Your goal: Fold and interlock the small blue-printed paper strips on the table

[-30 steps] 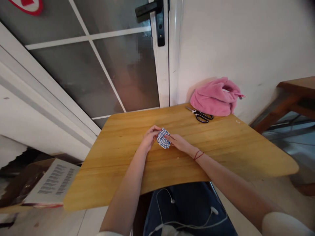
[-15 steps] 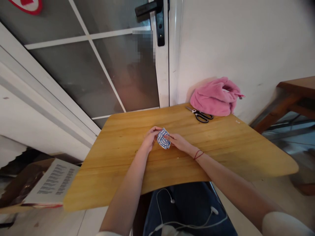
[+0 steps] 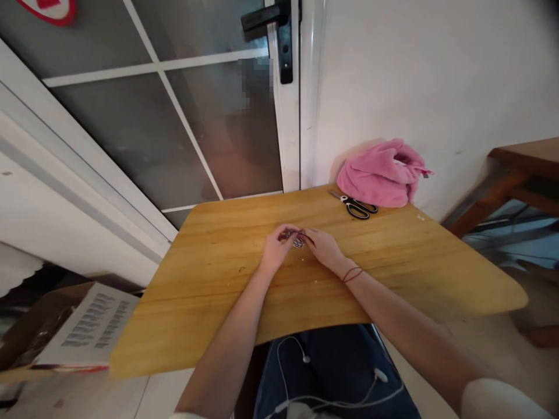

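Over the middle of the wooden table (image 3: 209, 250), my left hand (image 3: 277, 245) and my right hand (image 3: 322, 245) meet, fingers pinched on a small blue-and-white patterned piece (image 3: 299, 242). It looks thin, like paper or a packet, but its exact kind cannot be made out. Most of it is hidden behind the fingers; a bit of its patterned face shows between the hands. Some reddish-brown colour shows by the left fingers. A red string circles my right wrist.
Black-handled scissors (image 3: 358, 208) lie at the back right of the table, beside a pink plush bag or cloth (image 3: 379, 174) against the wall. A glazed door (image 3: 218, 128) stands behind the table. An open cardboard box (image 3: 82, 326) is at the left, and white earphones (image 3: 379, 374) rest on my lap.
The patterned piece has tipped or folded, so much less of its face shows. My left hand has moved right, closer to my right hand, its fingers curled more around the piece.
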Tool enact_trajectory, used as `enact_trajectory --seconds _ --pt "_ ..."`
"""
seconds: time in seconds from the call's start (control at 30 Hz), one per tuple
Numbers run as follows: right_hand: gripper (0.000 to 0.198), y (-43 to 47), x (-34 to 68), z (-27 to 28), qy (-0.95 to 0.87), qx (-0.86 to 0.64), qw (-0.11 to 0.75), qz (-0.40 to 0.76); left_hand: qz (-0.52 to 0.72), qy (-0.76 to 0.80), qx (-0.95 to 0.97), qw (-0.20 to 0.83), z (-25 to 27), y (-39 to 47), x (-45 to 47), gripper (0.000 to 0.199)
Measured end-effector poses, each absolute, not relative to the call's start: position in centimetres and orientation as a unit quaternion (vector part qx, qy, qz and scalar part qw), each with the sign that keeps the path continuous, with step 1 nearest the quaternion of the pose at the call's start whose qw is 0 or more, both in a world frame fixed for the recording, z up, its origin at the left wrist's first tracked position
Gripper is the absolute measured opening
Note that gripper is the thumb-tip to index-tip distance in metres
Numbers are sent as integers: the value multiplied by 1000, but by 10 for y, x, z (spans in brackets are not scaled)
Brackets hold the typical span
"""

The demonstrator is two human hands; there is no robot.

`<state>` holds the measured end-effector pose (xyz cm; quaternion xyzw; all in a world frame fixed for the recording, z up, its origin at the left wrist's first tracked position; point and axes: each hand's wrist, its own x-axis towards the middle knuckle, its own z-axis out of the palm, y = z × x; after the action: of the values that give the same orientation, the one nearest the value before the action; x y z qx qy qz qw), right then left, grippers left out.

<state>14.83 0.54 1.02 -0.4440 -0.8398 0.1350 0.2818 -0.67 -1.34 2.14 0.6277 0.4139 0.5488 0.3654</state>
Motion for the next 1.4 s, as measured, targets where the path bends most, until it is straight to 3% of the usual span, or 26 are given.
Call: enact_trajectory --seconds 0.13,0.33,0.47,0.63,0.77,0.87,1.07,1.4 --pt "27 6 144 8 -834 -425 315 157 556 421 646 312 24 -14 -9 11" --pt "28 8 144 7 -831 -490 237 114 513 413 630 412 14 -6 -10 25" --pt "28 9 146 6 -839 -483 227 103 499 428 646 388 10 -4 -8 21" --pt "23 9 144 6 -831 -463 280 131 505 427 656 364 14 -8 -9 26" --pt "25 10 142 7 -798 -457 365 145 494 411 704 303 7 -11 -10 59" --pt "27 10 141 7 -790 -465 368 158 489 404 722 276 -4 -9 -8 79" --pt "19 11 140 3 -805 -471 319 170 490 409 725 259 -11 0 -10 65" --pt "21 7 143 6 -818 -498 275 85 493 433 712 250 -10 -2 -12 64"
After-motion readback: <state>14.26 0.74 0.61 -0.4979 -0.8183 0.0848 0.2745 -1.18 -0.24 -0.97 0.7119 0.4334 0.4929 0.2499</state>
